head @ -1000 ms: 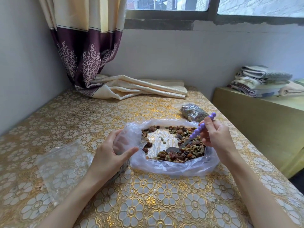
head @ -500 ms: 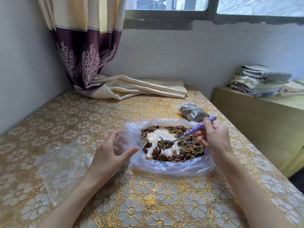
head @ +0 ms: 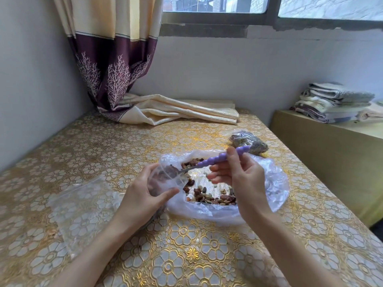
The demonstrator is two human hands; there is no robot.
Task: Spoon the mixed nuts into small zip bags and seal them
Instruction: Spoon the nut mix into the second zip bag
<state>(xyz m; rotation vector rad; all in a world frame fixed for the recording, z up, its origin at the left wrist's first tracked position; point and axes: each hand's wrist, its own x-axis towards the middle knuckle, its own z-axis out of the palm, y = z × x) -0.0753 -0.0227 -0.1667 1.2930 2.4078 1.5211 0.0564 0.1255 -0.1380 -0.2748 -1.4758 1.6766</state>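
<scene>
One large clear plastic bag [head: 271, 195] lies open on the gold floral-patterned surface [head: 186, 255], holding one loose heap of brown and green mixed nuts [head: 209, 196]. The left hand [head: 143, 199] grips one small clear zip bag [head: 167, 179] at the 9 o'clock edge of the large bag, thumb and fingers curled round its mouth and holding it open. The right hand [head: 244, 179] pinches one spoon with a purple beaded handle [head: 217, 159] between thumb and fingers. The spoon's metal bowl, loaded with nuts, sits inside the mouth of the small zip bag.

One filled small bag of nuts [head: 248, 141] lies at 1 o'clock from the large bag, just beside it. One flat empty clear zip bag [head: 83, 212] lies at 8 o'clock, near the left wrist. One cream and maroon curtain [head: 116, 59] hangs at 11 o'clock, its hem resting on the surface. One stack of folded towels [head: 331, 102] sits on a low yellow cabinet [head: 323, 158] at 2 o'clock.
</scene>
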